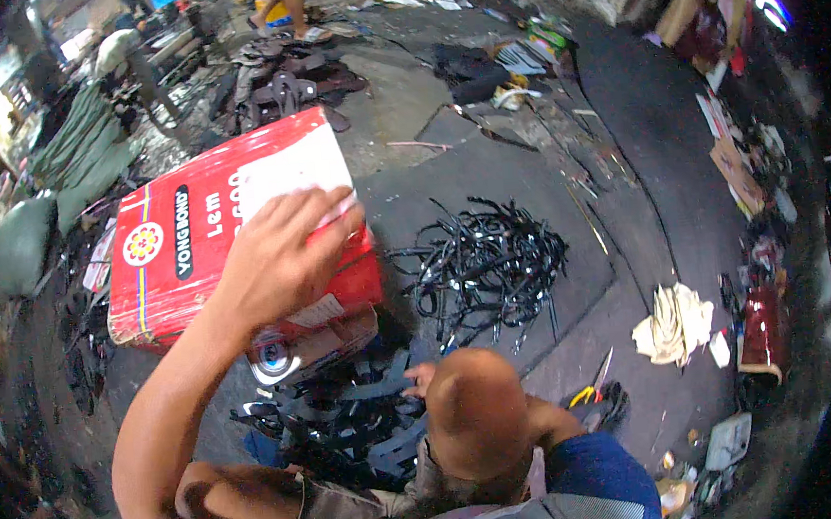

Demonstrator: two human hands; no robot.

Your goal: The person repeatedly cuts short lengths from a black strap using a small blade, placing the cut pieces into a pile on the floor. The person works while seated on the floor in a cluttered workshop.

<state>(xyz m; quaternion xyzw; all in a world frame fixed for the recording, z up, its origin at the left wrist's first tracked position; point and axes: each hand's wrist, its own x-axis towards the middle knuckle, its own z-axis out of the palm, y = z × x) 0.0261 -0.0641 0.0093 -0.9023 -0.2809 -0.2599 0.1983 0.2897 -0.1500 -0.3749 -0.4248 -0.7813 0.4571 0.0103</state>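
Observation:
My left hand [292,245] rests on top of a red cardboard box [179,298] with a white patch [315,160]. Its fingers are bent together around a small pale piece that I cannot make out. Under the near side of the box, a second smaller carton [339,339] shows in part. My right hand [421,380] is mostly hidden behind my raised knee. Only its fingertips show, beside a heap of flat black strips [392,452] on the floor in front of me. Whether they grip a strip is not visible.
A tangled pile of shiny black strips [494,263] lies right of the box. Farther right are a cream cloth [674,324] and a yellow-handled tool [582,396]. Dark sandals [285,89] are heaped behind the box. Another person's legs [294,6] stand at the far edge.

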